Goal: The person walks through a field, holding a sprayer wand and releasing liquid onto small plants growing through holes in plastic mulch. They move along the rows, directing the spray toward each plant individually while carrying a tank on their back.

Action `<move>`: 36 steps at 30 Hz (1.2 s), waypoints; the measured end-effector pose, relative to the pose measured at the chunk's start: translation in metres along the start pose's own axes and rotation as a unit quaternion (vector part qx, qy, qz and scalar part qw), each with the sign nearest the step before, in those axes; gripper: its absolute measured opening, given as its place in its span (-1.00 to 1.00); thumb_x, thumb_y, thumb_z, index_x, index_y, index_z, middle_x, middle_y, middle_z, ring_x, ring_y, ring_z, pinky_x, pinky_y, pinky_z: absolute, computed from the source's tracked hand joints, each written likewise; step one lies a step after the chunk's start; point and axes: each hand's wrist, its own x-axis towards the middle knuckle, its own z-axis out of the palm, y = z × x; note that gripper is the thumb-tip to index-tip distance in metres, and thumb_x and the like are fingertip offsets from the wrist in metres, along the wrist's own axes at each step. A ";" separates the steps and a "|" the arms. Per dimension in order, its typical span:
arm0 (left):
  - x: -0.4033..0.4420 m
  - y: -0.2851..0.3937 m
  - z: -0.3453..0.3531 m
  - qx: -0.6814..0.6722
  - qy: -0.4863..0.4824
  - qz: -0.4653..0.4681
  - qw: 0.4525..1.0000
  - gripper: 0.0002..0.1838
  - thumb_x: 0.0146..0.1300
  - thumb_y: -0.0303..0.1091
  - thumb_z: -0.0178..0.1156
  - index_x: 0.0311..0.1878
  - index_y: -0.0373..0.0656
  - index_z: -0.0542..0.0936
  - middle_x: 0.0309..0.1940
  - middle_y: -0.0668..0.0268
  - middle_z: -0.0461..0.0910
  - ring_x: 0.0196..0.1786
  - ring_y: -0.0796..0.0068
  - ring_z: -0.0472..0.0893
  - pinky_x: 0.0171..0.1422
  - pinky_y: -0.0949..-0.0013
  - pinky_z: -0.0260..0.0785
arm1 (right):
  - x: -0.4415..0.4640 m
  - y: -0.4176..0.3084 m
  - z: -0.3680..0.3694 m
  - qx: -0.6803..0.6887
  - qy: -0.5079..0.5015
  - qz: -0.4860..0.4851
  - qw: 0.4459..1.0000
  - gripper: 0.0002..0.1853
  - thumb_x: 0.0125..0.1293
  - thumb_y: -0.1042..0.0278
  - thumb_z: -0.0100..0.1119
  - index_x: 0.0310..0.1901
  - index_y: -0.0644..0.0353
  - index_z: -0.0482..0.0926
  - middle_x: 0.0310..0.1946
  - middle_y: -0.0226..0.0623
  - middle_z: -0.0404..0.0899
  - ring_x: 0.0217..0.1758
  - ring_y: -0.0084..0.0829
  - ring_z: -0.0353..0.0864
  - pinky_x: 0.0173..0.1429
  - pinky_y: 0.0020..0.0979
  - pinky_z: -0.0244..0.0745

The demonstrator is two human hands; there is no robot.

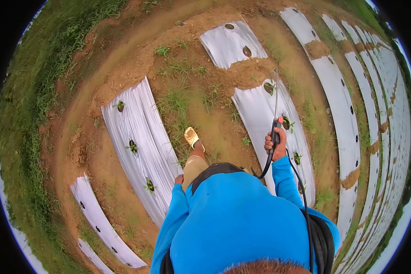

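Observation:
My right hand [276, 144] is wrapped round the black handle of a sprayer wand [276, 105], whose thin metal rod points forward over a strip of silver plastic mulch [253, 109]. A red knob [280, 120] sits at the top of the handle, and a black hose [260, 175] curves from its lower end. Green seedlings grow in holes in the plastic, one [287, 123] just right of the handle. Low at my side, my left hand [179, 179] shows only in part, and its fingers are hidden.
Another mulch strip [141, 146] with seedlings lies to the left. My foot in a yellowish clog [191, 136] stands on the muddy, grassy furrow [210, 118] between strips. More mulched rows [333, 91] run along the right. Thick grass [27, 114] borders the far left.

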 end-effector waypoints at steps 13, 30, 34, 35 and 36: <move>0.238 0.029 -0.378 -0.494 0.029 -0.382 0.781 -0.81 0.24 -0.25 -0.04 -0.25 -0.14 0.48 -0.45 0.30 0.48 -0.52 0.45 0.41 -0.43 0.27 0.29 | 0.092 -0.037 0.245 0.104 -0.069 0.055 0.991 -0.62 0.16 0.05 0.07 -0.36 0.29 0.38 -0.62 -0.39 0.34 -0.76 -0.63 0.27 -0.70 -0.62 0.26; 0.574 0.093 -0.560 -0.435 -0.055 -0.431 0.789 -0.76 0.15 -0.18 -0.01 -0.21 -0.08 0.50 -0.40 0.32 0.51 -0.44 0.37 0.47 -0.37 0.21 0.34 | 0.436 -0.189 0.510 0.121 -0.057 0.088 0.987 -0.63 0.08 0.01 0.15 -0.37 0.16 0.34 -0.63 -0.42 0.30 -0.75 -0.64 0.21 -0.68 -0.62 0.19; 0.675 0.120 -0.616 -0.437 -0.083 -0.387 0.808 -0.79 0.07 -0.09 0.05 -0.32 0.04 0.48 -0.39 0.40 0.51 -0.43 0.37 0.47 -0.33 0.21 0.32 | 0.454 -0.252 0.548 0.128 -0.050 0.086 0.987 -0.62 0.07 0.02 0.15 -0.35 0.19 0.34 -0.63 -0.41 0.30 -0.75 -0.63 0.22 -0.70 -0.62 0.19; 0.701 0.134 -0.632 -0.422 -0.074 -0.372 0.824 -0.79 0.06 -0.07 0.05 -0.35 0.05 0.47 -0.42 0.41 0.51 -0.44 0.37 0.46 -0.32 0.22 0.32 | 0.461 -0.267 0.553 0.129 -0.045 0.076 0.988 -0.62 0.07 0.02 0.15 -0.35 0.20 0.34 -0.63 -0.41 0.30 -0.75 -0.63 0.21 -0.70 -0.61 0.19; 0.729 0.146 -0.647 -0.407 -0.063 -0.356 0.839 -0.79 0.05 -0.05 0.05 -0.38 0.05 0.46 -0.45 0.42 0.50 -0.46 0.37 0.46 -0.31 0.23 0.32 | 0.468 -0.284 0.558 0.133 -0.041 0.069 0.988 -0.62 0.07 0.02 0.15 -0.35 0.20 0.34 -0.63 -0.41 0.30 -0.75 -0.63 0.21 -0.70 -0.61 0.19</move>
